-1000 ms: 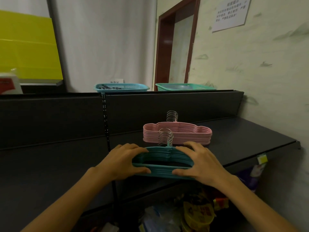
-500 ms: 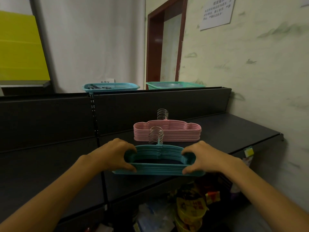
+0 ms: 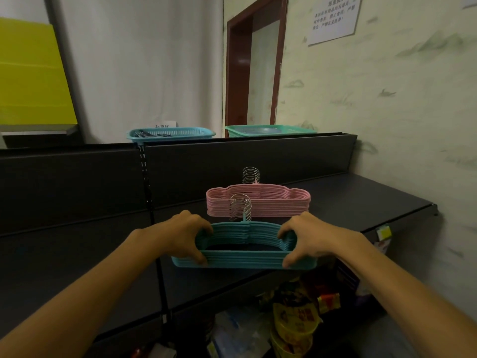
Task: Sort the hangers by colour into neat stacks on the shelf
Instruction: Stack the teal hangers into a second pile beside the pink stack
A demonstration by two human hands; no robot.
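A stack of teal hangers [image 3: 244, 260] with metal hooks lies flat near the front edge of the dark shelf [image 3: 361, 202]. My left hand [image 3: 184, 235] grips its left end and my right hand [image 3: 313, 237] grips its right end, thumbs on the front bar. Just behind it sits a neat stack of pink hangers [image 3: 258, 201], hooks pointing to the back, touched by neither hand.
A blue basket [image 3: 171, 133] and a green basket [image 3: 268, 130] stand on top of the shelf's back panel. A wall closes off the right side. Below the shelf lie packaged goods [image 3: 294, 319]. A yellow price tag [image 3: 383, 232] hangs at the shelf's front edge.
My hands have slid outward from the stack's middle to its two ends, baring the front bar, which looks squared up. The view has shifted slightly.
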